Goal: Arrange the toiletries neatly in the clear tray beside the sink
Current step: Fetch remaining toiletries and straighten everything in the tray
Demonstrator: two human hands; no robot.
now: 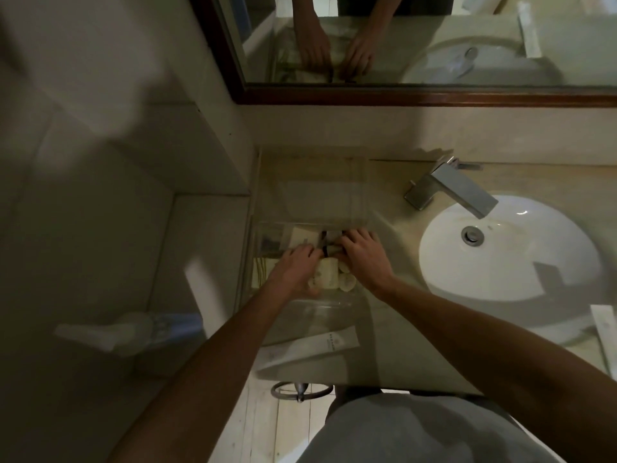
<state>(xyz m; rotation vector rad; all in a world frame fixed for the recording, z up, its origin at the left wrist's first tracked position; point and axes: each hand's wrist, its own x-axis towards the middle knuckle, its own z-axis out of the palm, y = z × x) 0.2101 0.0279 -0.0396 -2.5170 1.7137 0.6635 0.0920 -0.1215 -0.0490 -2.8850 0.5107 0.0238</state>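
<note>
Both bare forearms extend forward from the lower edge of the view and converge toward the centre. The left forearm enters from the lower left and rises diagonally to the right. The right forearm enters from the lower right and rises diagonally to the left. The left hand (293,270) is presented back upward, wrist straight, fingers bent downward at the knuckles. The right hand (362,259) is likewise back upward, fingers spread slightly and pointing forward and left. The fingertips of both hands lie close together (whether they touch each other cannot be determined). Finger closure is hidden beneath both hands. Both arms are uncovered.
</note>
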